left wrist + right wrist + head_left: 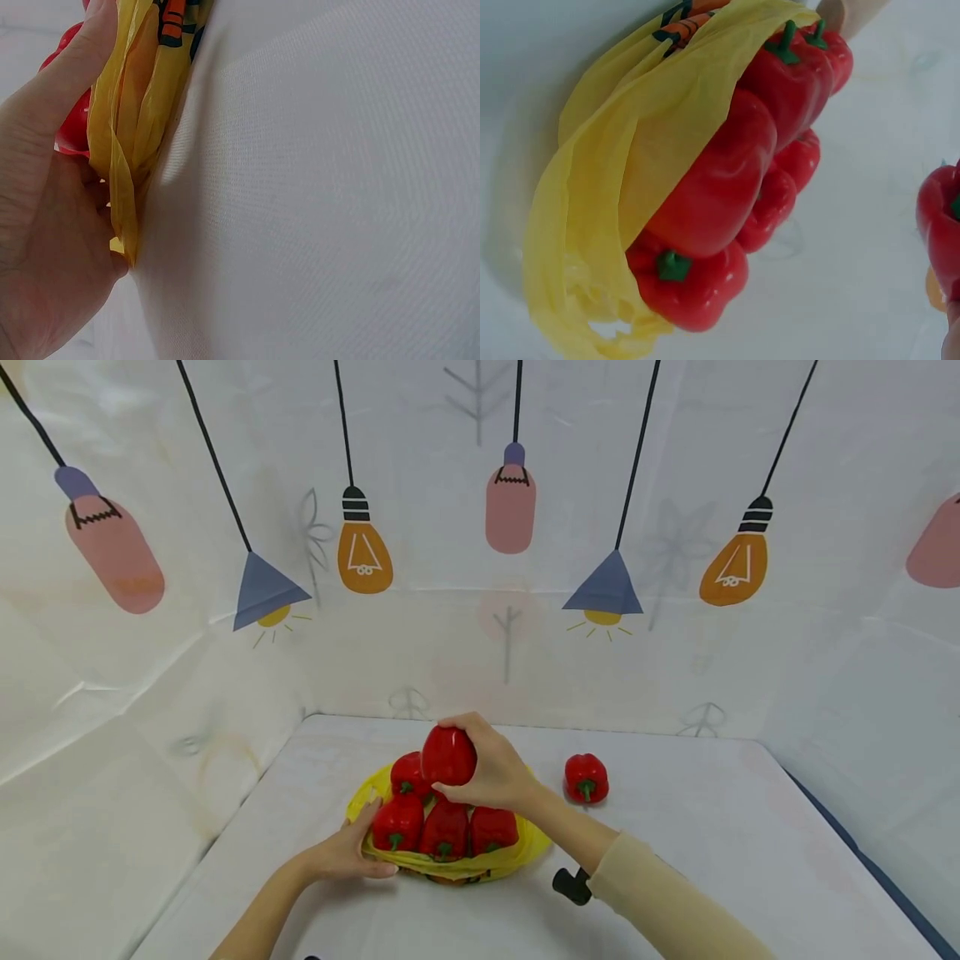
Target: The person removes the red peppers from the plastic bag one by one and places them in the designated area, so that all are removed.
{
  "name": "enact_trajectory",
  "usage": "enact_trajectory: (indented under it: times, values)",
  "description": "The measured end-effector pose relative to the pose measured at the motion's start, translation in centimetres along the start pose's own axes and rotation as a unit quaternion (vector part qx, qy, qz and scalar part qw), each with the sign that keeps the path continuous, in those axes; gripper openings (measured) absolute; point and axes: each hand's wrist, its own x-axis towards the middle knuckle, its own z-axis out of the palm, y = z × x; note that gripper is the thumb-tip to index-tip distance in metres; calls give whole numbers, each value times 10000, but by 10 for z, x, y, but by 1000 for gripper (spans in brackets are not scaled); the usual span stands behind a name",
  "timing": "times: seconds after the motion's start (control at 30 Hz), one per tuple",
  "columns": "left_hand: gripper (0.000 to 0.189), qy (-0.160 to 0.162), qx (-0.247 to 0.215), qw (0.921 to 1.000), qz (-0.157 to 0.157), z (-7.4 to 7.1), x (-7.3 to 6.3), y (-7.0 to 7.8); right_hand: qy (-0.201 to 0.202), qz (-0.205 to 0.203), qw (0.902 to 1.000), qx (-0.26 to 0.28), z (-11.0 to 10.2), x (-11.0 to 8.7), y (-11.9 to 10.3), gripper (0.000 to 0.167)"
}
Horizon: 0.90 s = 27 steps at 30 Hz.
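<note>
My right hand (487,768) holds a red bell pepper (448,755) above a yellow plastic bag (525,852), thumb below it and fingers over its top. The green stem of that pepper shows at the right edge of the right wrist view. In the bag's open mouth sit several red bell peppers (444,829), some with green stems facing me. My left hand (341,853) grips the bag's left side, its thumb along the front. Close up in the left wrist view, the fingers curl behind the crumpled yellow plastic (139,112), partly hidden by it.
Another red bell pepper (586,778) lies alone on the white table (675,827), right of the bag. A small black cylindrical piece (572,887) shows beside my right sleeve. Behind the table hangs a white sheet printed with lamps (420,643).
</note>
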Motion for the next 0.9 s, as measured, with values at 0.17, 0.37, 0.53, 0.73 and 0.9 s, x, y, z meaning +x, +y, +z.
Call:
enact_trajectory:
  times: [0.17, 0.37, 0.53, 0.73, 0.9]
  values:
    - [116, 6, -19, 10000, -2, 0, 2, -3, 41, -58, 9999, -119, -14, -3, 0, 75]
    - [116, 44, -54, 10000, 0, 1, 3, -6, 96, -14, 9996, -251, -25, -8, 0, 79]
    - [116, -8, -9, 9999, 114, 1, 1, -4, 149, -10, 9997, -209, -33, -13, -1, 80]
    - [116, -6, -13, 9997, 225, 0, 0, -1, 182, -20, 9996, -210, -42, -17, -1, 80]
    - [116, -24, -58, 9998, 211, 1, 0, -1, 228, -27, 9996, -186, -52, -19, 0, 80]
